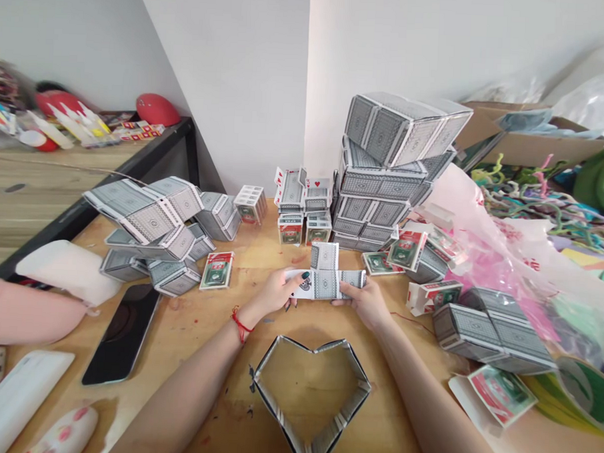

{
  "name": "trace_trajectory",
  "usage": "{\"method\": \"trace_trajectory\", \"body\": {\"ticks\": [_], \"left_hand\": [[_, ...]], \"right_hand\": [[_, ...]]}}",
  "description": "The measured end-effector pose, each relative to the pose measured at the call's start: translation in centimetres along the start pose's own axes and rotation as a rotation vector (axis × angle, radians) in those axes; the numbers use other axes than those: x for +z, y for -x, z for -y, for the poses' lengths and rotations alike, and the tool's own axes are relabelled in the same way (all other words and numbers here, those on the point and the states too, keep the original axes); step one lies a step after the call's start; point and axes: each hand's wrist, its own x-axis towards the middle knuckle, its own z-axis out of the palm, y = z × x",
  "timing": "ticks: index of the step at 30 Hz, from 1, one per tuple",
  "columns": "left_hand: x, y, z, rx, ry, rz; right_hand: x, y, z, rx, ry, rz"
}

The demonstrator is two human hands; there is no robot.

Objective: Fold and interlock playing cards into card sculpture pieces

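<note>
Both hands meet over the wooden table (393, 424) on a folded strip of grey-backed playing cards (328, 276). My left hand (278, 292) pinches its left end, where an ace face shows. Gripping the right end is my right hand (365, 300), its fingers curled over the cards. One card stands upright from the strip's middle. Just in front of my wrists lies a heart-shaped frame of folded cards (311, 394), hollow in the middle.
Blocks of joined cards are stacked behind (392, 170), at left (152, 226) and at right (492, 331). Card boxes (217, 269) are scattered about. A black phone (123, 332) lies at left beside another person's sleeve (23, 311). Pink plastic bag and craft clutter (527, 216) fill the right.
</note>
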Motion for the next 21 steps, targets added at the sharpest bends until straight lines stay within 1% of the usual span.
{"method": "trace_trajectory", "body": {"ticks": [12, 21], "left_hand": [[0.28, 0.18, -0.88, -0.010, 0.021, 0.011], [0.73, -0.07, -0.41, 0.017, 0.011, 0.026]], "right_hand": [[0.01, -0.02, 0.04, 0.005, 0.006, 0.006], [0.02, -0.02, 0.10, 0.012, 0.001, 0.027]]}}
